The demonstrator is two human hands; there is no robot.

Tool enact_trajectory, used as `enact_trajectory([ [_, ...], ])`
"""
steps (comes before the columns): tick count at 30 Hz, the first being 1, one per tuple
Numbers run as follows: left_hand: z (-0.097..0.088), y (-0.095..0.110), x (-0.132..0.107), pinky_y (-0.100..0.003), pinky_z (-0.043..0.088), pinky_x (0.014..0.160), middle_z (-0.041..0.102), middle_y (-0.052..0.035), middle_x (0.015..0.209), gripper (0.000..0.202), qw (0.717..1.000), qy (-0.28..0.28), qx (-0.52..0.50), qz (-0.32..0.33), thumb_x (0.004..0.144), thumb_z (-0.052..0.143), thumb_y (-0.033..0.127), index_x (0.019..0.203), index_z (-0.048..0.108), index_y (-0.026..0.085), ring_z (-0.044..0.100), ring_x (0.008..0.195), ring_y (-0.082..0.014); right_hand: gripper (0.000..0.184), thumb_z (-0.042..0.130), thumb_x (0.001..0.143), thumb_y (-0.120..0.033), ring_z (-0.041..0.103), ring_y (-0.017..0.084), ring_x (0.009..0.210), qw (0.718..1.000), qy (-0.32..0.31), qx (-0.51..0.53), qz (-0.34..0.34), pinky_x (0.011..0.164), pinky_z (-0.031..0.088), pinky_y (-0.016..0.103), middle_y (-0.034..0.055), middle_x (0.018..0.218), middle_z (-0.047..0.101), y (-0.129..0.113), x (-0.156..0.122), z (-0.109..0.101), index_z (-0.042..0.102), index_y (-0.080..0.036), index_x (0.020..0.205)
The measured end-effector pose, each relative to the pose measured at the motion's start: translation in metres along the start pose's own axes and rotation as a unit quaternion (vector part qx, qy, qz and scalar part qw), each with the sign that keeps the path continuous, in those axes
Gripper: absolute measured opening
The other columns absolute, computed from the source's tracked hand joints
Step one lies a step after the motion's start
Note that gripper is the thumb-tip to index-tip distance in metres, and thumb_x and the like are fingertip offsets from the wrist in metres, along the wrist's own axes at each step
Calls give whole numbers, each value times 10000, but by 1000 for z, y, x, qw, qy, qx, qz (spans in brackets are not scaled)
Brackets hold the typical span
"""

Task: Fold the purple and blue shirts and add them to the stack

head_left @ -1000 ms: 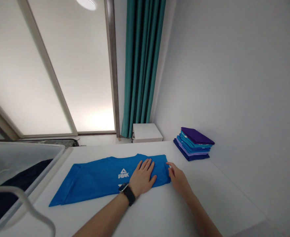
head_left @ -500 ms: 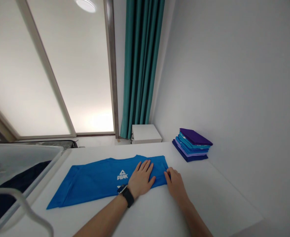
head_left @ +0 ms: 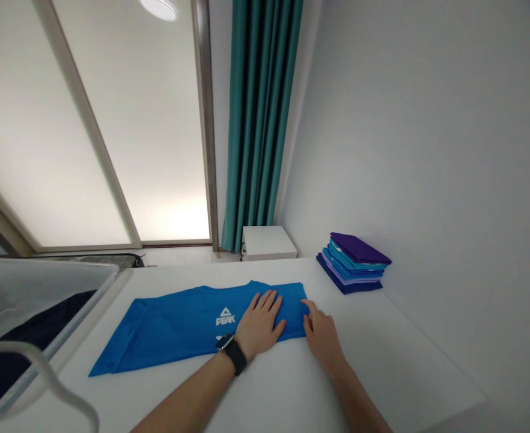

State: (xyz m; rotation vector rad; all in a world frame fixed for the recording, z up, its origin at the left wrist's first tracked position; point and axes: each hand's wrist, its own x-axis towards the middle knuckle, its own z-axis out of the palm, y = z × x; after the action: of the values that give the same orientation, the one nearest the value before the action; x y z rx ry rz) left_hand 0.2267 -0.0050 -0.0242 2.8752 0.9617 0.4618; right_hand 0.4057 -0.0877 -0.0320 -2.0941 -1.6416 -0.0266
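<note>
A blue T-shirt (head_left: 175,328) with a white PEAK print lies folded lengthwise across the white table. My left hand (head_left: 260,322), with a black watch on its wrist, rests flat on the shirt, fingers spread, to the right of the print. At the shirt's right edge is my right hand (head_left: 320,328); its index finger reaches out over the edge and the other fingers are curled. No cloth shows gripped between its thumb and index finger.
To the right, a stack of folded clothes (head_left: 353,264) in purple, blue and navy stands by the wall. A clear plastic bin (head_left: 107,273) holding dark clothing (head_left: 53,319) is at the left. Behind the table (head_left: 269,391) are a white cabinet (head_left: 269,242) and a green curtain (head_left: 260,120).
My right index finger has straightened from a pinch at the shirt's right edge, which now lies flatter. My left hand stays in place on the shirt.
</note>
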Motion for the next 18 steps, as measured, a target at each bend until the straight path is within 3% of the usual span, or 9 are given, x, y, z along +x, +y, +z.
enact_trajectory([
  [18, -3, 2, 0, -453, 216, 1171, 350, -97, 1538, 590, 1000, -2, -10, -7, 976, 317, 510, 1462, 380, 183, 299, 1422, -239, 412, 283, 957, -204, 606, 218, 1060, 1000, -9, 4, -14, 900, 383, 376, 90, 1211, 662, 8, -1, 0, 558, -207, 1265],
])
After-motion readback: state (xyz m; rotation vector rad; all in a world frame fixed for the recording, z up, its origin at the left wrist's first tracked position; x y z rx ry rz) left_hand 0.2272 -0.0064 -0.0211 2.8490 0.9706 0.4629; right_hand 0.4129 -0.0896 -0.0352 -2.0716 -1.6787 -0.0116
